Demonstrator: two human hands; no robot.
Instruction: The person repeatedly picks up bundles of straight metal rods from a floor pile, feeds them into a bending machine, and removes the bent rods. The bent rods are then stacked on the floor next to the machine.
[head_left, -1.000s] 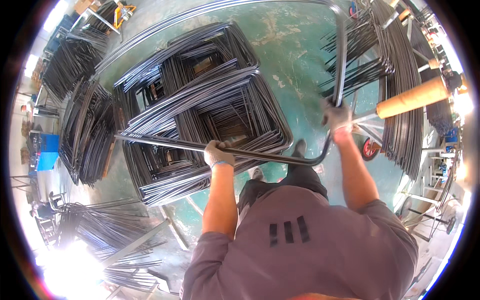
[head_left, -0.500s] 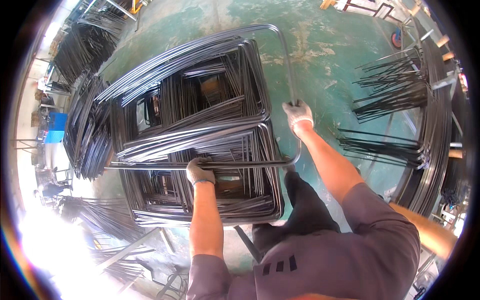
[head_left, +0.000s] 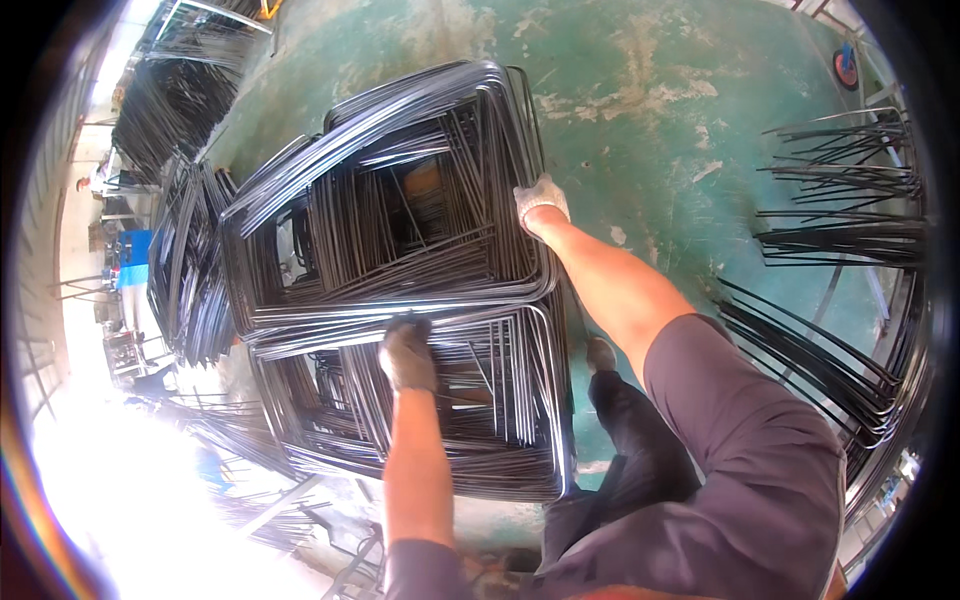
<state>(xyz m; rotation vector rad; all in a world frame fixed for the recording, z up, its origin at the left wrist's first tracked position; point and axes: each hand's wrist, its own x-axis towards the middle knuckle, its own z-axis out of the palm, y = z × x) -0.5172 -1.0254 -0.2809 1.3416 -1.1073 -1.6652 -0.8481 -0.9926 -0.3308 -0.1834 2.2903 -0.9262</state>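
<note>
A large stack of dark metal tubes bent into U shapes [head_left: 510, 300] lies before me, with rounded corners at its right end. My right hand [head_left: 543, 205], in a light knitted glove, is closed on the short right side of a bent metal tube [head_left: 548, 262] at the top of the far pile. My left hand [head_left: 408, 358], gloved too, has its dark fingertips curled over the tube's near long side, where the far and near piles meet. Its fingers are partly hidden. The held tube lies against the others in the pile, so its far side cannot be singled out.
More bent tubes [head_left: 820, 335] hang on a rack at the right. Bundles of dark rods [head_left: 190, 270] stand at the left, beside a blue panel [head_left: 133, 258]. A wheel [head_left: 846, 68] shows at the far right on the worn green floor [head_left: 640, 150]. Glare whitens the lower left.
Both hands have brought the bent tube from out beyond the stack's right end onto the far pile. My right hand moved left with it. My view has turned slightly.
</note>
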